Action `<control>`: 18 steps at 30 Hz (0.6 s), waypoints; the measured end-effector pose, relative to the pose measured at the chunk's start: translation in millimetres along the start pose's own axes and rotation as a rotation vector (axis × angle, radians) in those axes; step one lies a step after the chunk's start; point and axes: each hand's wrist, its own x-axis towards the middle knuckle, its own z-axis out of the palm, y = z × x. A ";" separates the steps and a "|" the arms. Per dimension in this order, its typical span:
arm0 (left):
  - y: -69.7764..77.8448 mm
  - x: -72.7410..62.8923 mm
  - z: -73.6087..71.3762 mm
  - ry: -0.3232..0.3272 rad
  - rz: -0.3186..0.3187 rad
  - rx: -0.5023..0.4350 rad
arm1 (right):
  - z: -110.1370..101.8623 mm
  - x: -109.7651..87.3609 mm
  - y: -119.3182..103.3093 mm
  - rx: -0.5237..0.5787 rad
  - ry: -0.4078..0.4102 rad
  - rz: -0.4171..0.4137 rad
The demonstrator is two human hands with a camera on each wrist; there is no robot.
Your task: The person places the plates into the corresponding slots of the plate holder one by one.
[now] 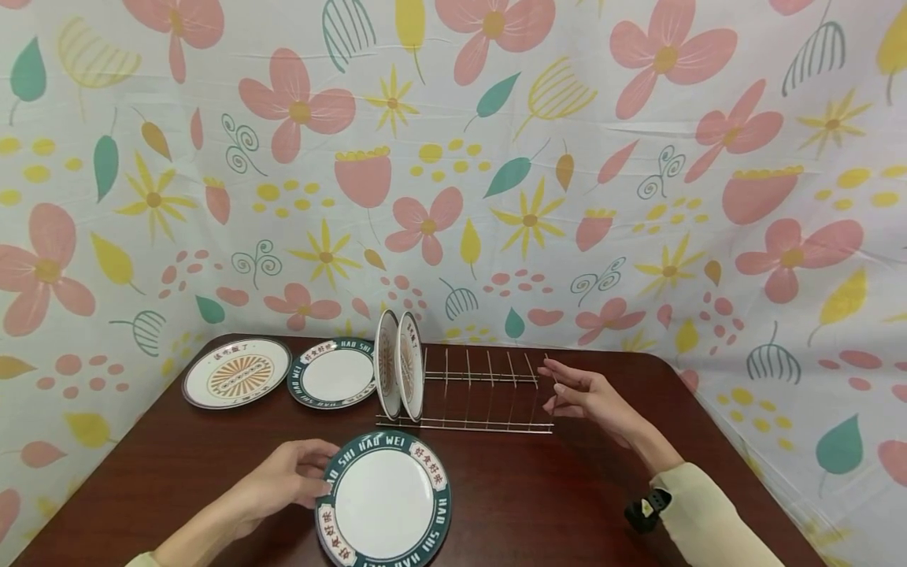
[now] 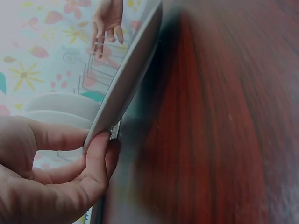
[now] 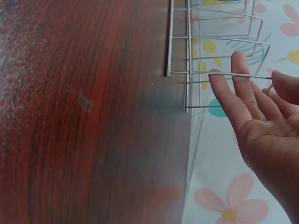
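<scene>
My left hand [image 1: 286, 480] pinches the left rim of a round plate [image 1: 384, 504] with a dark green lettered border and white middle. In the left wrist view the plate [image 2: 124, 77] shows edge-on, lifted at a slant over the wood, thumb on one face and fingers on the other. Behind it stands a wire dish rack [image 1: 464, 428]. Two white patterned plates, one nearer [image 1: 412, 366] and one behind it [image 1: 386, 362], stand upright in its left end. At the rack's right end, my right hand [image 1: 584, 400] holds the last upright wire between thumb and fingers.
A white plate with an orange sunburst [image 1: 248, 374] lies flat at the table's back left. Beside it lies another green-rimmed plate [image 1: 336, 374], close to the rack's left end. A flowered cloth [image 1: 453, 157] hangs behind the dark wooden table [image 1: 553, 504].
</scene>
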 end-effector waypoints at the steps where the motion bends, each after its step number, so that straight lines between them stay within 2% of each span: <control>1: 1.0 0.0 1.0 -0.016 0.007 -0.012 | 0.2 0.0 0.1 0.000 0.000 -0.001; 6: 6.0 1.2 7.8 -0.101 0.019 -0.087 | 0.9 0.1 0.0 -0.003 0.010 -0.001; 13: 15.5 -0.3 21.7 -0.124 0.020 -0.134 | 1.7 0.2 -0.8 -0.013 0.024 0.005; 18: 21.5 0.3 27.3 -0.184 0.049 -0.252 | 2.7 0.3 -1.0 -0.015 0.032 0.008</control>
